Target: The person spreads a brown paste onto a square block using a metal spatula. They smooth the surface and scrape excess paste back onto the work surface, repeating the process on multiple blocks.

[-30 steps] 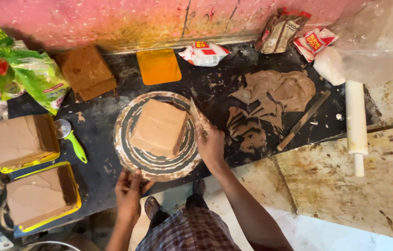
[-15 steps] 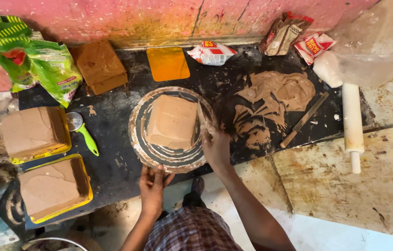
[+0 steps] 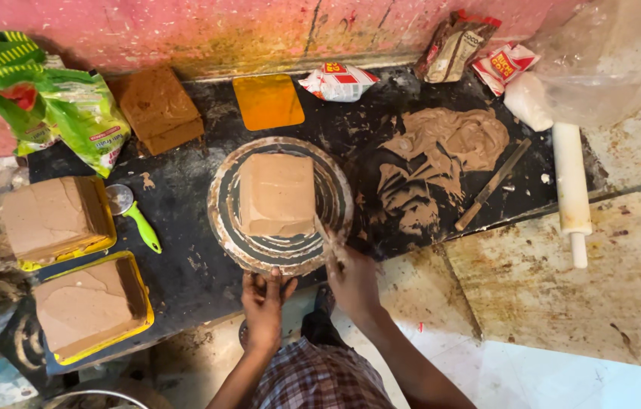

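A dark worktop is spread ahead of both hands. A round turntable is touched at its near rim by the left hand, whose fingers are laid flat and close together. On it, just beyond the fingertips, a square clay block is set. A thin tool is pinched in the right hand, its tip held against the block's near right corner.

place: small clay workshop | signs: clay-smeared black worktop | round turntable with clay block | clay-filled yellow trays | rolling pin | stained pink wall
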